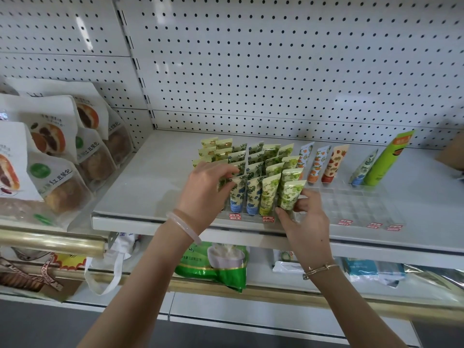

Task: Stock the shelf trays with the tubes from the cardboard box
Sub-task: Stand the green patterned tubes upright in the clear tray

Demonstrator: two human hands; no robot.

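On the white shelf point(150, 187) a clear tray point(251, 218) holds several rows of upright printed tubes point(253, 159). My left hand point(208, 187) reaches over the tray's left side, fingertips on a dark green leaf-print tube point(222, 182) at the front left. My right hand point(305, 217) pinches the bottom of the front green grape-print tube point(290, 194) at the tray's right front corner. A second clear tray point(361, 204) to the right carries only a few tubes at its back. A brown corner of the cardboard box point(450, 154) shows at the far right edge.
Bagged red-bean buns point(50, 156) crowd the shelf section to the left. A tall green tube point(388, 159) leans at the back of the right tray. Pegboard point(276, 59) backs the shelf. The lower shelf holds a green bag point(213, 264) and other packets.
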